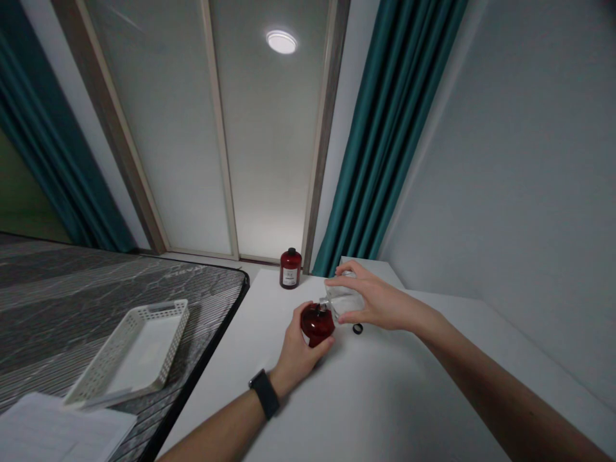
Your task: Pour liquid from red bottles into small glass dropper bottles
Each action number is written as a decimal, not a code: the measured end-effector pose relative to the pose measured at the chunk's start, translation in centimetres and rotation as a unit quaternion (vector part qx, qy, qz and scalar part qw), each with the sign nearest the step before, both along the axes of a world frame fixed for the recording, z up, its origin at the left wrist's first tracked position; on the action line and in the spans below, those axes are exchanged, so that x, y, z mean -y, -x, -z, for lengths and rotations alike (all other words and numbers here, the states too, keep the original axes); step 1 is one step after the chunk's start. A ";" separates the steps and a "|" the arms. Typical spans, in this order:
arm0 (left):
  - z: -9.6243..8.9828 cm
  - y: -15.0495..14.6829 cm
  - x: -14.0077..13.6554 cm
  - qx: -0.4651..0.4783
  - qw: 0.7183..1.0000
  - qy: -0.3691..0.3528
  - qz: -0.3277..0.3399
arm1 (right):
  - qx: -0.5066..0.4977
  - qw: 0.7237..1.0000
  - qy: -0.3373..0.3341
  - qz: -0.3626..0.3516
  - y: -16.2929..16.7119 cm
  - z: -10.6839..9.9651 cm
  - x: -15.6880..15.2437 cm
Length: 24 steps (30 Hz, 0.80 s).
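My left hand (299, 354), with a dark watch on its wrist, is closed around a dark red bottle (318, 326) standing on the white table. In my right hand (373, 296) is a clear glass bottle (347, 304), tipped on its side so that its neck meets the mouth of the red bottle. Whether liquid passes between them I cannot tell. A small black cap (357, 328) lies on the table just below my right hand. Farther back stands a second red bottle (290, 269) with a white label and a black cap on it.
Left of the white table (385, 391) is a grey patterned mattress (202, 292) with a black edge. On it lie a white perforated basket (176, 321) and papers (62, 428). Behind are frosted sliding doors (269, 160) and a teal curtain (380, 147); a wall rises at right.
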<state>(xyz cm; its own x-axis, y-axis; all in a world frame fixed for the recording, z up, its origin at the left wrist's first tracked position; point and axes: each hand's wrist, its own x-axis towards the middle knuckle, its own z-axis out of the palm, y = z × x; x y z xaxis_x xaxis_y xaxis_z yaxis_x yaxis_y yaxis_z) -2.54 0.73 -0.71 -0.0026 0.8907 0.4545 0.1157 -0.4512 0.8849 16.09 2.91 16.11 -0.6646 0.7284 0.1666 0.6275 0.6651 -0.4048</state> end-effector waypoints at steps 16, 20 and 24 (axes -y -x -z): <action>0.0 0.0 0.0 -0.003 1.000 0.001 0.007 | 0.014 1.000 -0.002 -0.004 0.0 -0.2 0.1; 0.2 0.0 0.1 -0.005 1.000 0.003 0.013 | 0.006 1.000 -0.004 -0.011 -0.2 0.0 -0.1; 0.3 0.1 0.0 -0.009 1.000 0.001 0.015 | 0.010 1.000 -0.003 -0.012 -0.1 0.0 -0.1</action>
